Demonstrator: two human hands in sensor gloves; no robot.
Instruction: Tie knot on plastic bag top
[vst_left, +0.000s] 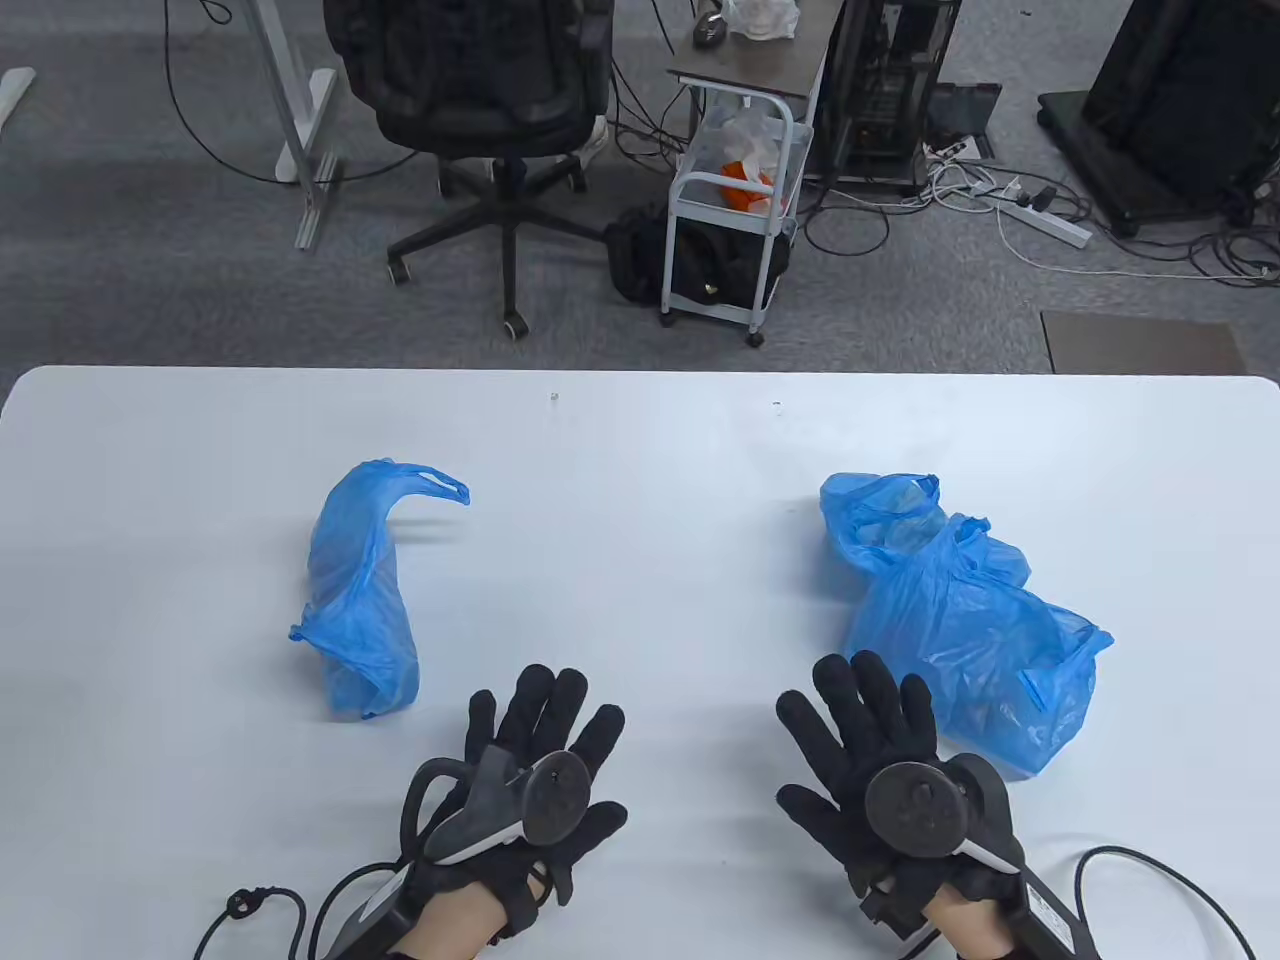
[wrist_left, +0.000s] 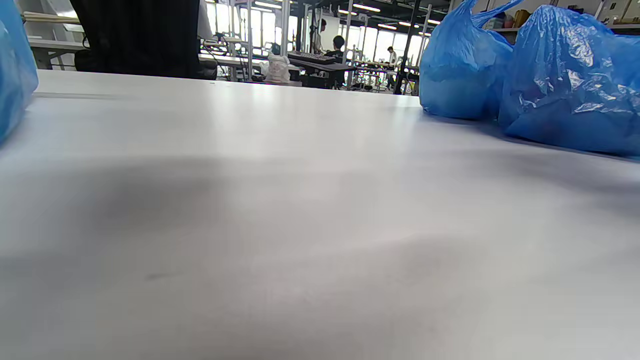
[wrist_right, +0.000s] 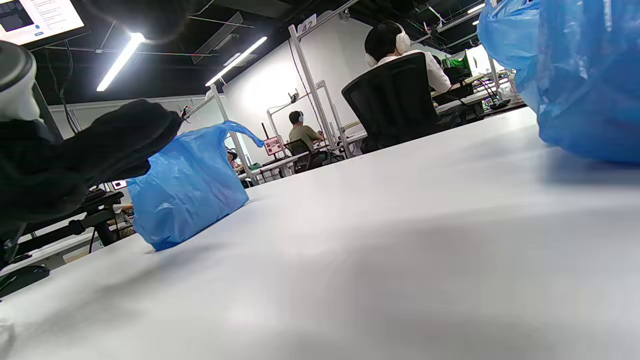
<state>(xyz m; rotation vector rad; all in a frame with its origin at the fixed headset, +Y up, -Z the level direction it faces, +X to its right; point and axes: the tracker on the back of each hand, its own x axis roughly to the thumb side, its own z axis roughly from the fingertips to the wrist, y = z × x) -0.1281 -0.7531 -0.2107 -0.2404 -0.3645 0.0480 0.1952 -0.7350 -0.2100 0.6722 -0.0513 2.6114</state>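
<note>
Two blue plastic bags lie on the white table (vst_left: 640, 480). The left bag (vst_left: 355, 590) is slim and stands with its handle curled over to the right. It also shows in the right wrist view (wrist_right: 190, 185). The right bag (vst_left: 960, 620) is larger, crumpled, with its handles loose at the far end; it also shows in the left wrist view (wrist_left: 565, 80) and the right wrist view (wrist_right: 580, 75). My left hand (vst_left: 545, 735) lies flat on the table, fingers spread, holding nothing, right of the left bag. My right hand (vst_left: 865, 720) lies flat with fingers spread, beside the right bag's near edge.
Cables (vst_left: 1150, 880) trail from both wrists across the table's near edge. Beyond the far edge are an office chair (vst_left: 480, 100), a small white cart (vst_left: 730, 200) and floor cables.
</note>
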